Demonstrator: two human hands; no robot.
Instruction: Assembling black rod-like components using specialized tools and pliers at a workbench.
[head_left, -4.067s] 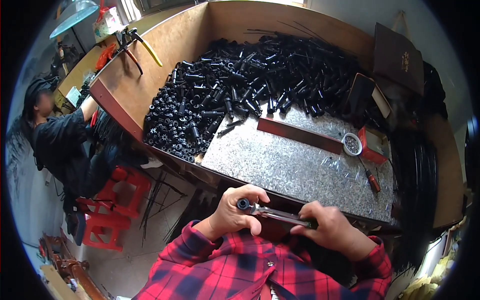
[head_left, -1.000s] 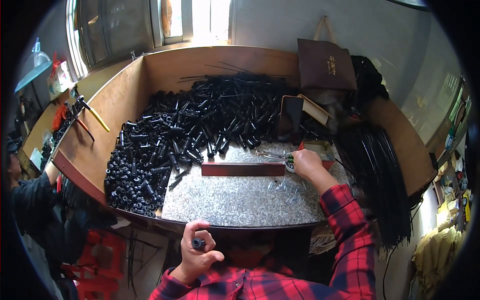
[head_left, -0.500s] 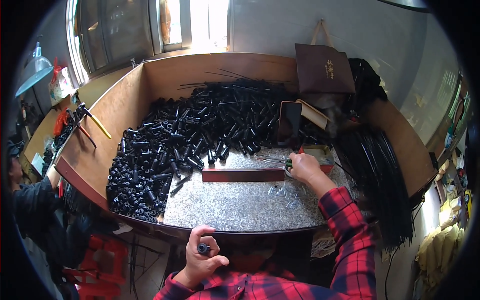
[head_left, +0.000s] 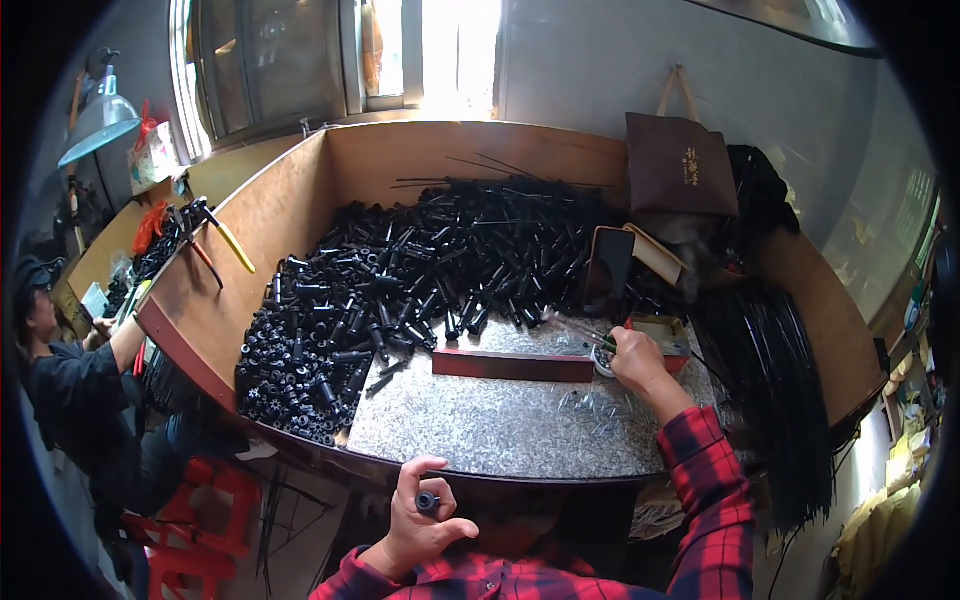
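Near my body, my left hand (head_left: 425, 518) curls its fingers around a short black cylindrical part (head_left: 427, 502), its round end showing; thumb and index finger are apart. Over the right side of the speckled worktop (head_left: 500, 430), my right hand (head_left: 640, 362) grips a slim metal tool (head_left: 575, 327) with some green at the grip. The tool points left and is blurred, so its exact kind is unclear. Just left of that hand sits a small white round container (head_left: 602, 362), partly covered. A reddish-brown bar (head_left: 512, 367) lies left of it, and small clear slivers (head_left: 597, 408) lie scattered below.
Heaped black cylindrical parts (head_left: 400, 275) fill the left and back of the wooden-walled bench (head_left: 285, 195). A phone (head_left: 608, 272) stands behind my right hand, beside an open box (head_left: 665, 332). Long black rods (head_left: 770, 370) hang over the right side. Pliers (head_left: 233, 247) hang on the left wall; a co-worker (head_left: 95, 390) sits beyond.
The whole view has shifted, so the bench appears lower and further right. The tool's far end has risen slightly. Both hands keep their grips.
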